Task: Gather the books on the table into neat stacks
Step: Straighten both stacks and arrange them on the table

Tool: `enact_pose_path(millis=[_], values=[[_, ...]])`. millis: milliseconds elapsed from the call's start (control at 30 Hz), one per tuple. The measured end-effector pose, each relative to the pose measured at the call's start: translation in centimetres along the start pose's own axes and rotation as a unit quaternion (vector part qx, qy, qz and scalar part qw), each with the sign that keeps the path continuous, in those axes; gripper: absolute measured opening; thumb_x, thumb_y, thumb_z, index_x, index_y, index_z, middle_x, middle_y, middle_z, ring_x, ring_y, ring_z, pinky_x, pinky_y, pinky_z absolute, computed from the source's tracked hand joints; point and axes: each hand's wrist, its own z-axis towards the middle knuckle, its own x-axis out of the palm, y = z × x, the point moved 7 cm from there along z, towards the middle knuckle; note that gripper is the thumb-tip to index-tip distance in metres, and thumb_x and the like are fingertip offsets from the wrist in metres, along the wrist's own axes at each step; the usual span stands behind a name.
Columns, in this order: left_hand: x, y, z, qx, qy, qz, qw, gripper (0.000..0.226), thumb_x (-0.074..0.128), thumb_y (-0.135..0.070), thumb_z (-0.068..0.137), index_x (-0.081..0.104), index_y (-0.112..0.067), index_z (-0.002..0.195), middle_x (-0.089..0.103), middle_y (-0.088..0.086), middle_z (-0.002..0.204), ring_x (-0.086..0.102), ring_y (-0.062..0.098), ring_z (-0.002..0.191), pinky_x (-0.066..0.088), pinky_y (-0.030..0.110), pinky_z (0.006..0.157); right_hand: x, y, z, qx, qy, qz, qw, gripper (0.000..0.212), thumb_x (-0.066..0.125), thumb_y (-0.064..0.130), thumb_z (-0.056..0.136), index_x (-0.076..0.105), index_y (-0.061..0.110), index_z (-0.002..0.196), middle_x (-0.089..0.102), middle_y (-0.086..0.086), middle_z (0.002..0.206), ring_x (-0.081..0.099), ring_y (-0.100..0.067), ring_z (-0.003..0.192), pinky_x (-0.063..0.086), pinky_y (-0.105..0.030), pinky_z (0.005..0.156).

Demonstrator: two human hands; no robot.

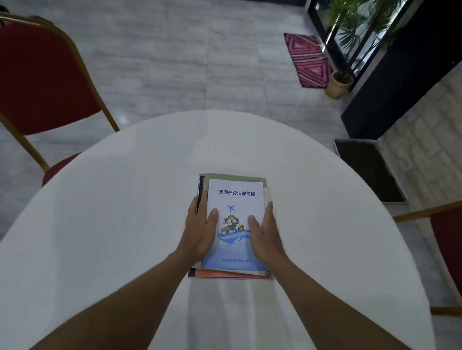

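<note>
White cloth covers the round surface point(117, 209), and the stack point(228, 274) of books lies near its middle, just in front of the person. Far beyond the stack, on the pale tiled floor, I see a striped rug point(307, 59) and a plant point(340, 81) in a basket, and to the left of the stack stands a red chair point(35, 81). The left hand point(202, 231) lies against the left side of the stack and the right hand point(265, 234) against the right side. Both have straight fingers that point away from the person, and each thumb rests on the top book point(235, 199), so the hands press and do not close around anything. The top book is thin, white and light blue, with dark blue Chinese letters, a small plane and a drawing of animals over a wave. Under it a green book point(237, 177) shows at the far edge, an orange cover at the near edge, and a dark one at the left. The edges do not yet match exactly. I judge that these are light paperbacks: they bend a little, and the smooth covers may slide over each other. The best hold seems to be at the two long sides, low down, so that all the books move together.
</note>
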Motion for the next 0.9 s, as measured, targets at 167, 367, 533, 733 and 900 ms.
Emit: enact_pose_path(millis=[167, 367, 533, 733, 900], values=[[0.5, -0.2, -0.6, -0.023, 0.001, -0.054, 0.998, 0.048, 0.030, -0.031, 0.105, 0.017, -0.041, 0.151, 0.019, -0.022, 0.158, 0.010, -0.019, 0.142, 0.016, 0.018, 0.120, 0.1, -0.1, 0.0, 0.020, -0.005, 0.038, 0.999, 0.072, 0.047, 0.029, 0.103, 0.007, 0.021, 0.162, 0.027, 0.004, 0.165, 0.032, -0.017, 0.148, 0.023, -0.021, 0.106], [0.3, 0.1, -1.0, -0.032, 0.011, -0.084, 0.996, 0.058, 0.035, -0.025, 0.102, 0.013, -0.029, 0.156, 0.015, -0.010, 0.164, 0.010, 0.004, 0.152, 0.017, 0.039, 0.125, -0.3, 0.3, 0.2, 0.012, 0.026, 0.067, 0.997, 0.071, 0.048, 0.034, 0.104, 0.007, 0.025, 0.162, 0.028, 0.007, 0.163, 0.034, -0.002, 0.134, 0.022, -0.019, 0.105], [0.5, 0.5, -2.1, -0.065, -0.002, -0.111, 0.992, 0.068, 0.037, -0.048, 0.092, 0.013, -0.032, 0.155, 0.026, -0.009, 0.159, 0.024, 0.022, 0.150, 0.030, 0.052, 0.118, -0.1, 0.0, -0.3, -0.004, 0.014, 0.058, 0.998, 0.071, 0.045, 0.036, 0.105, 0.003, 0.026, 0.162, 0.015, 0.010, 0.168, 0.018, -0.009, 0.154, 0.015, -0.023, 0.119], [0.5, 1.0, -2.0, -0.090, 0.003, -0.184, 0.979, 0.063, 0.044, -0.032, 0.102, 0.014, -0.030, 0.157, 0.025, -0.005, 0.161, 0.031, 0.019, 0.147, 0.031, 0.048, 0.119, -0.3, -0.4, -0.2, 0.008, 0.000, 0.111, 0.994, 0.064, 0.042, 0.041, 0.106, 0.013, 0.029, 0.162, 0.021, 0.011, 0.167, 0.022, -0.008, 0.153, 0.017, -0.025, 0.121], [0.6, 1.3, -2.9, -0.085, 0.009, -0.182, 0.980, 0.059, 0.045, -0.026, 0.103, 0.018, -0.029, 0.156, 0.036, -0.004, 0.157, 0.042, 0.019, 0.141, 0.039, 0.048, 0.114, 0.1, -1.0, -0.5, 0.022, -0.012, 0.132, 0.991, 0.062, 0.046, 0.044, 0.104, 0.022, 0.032, 0.160, 0.039, 0.011, 0.159, 0.042, -0.012, 0.143, 0.033, -0.040, 0.121]])
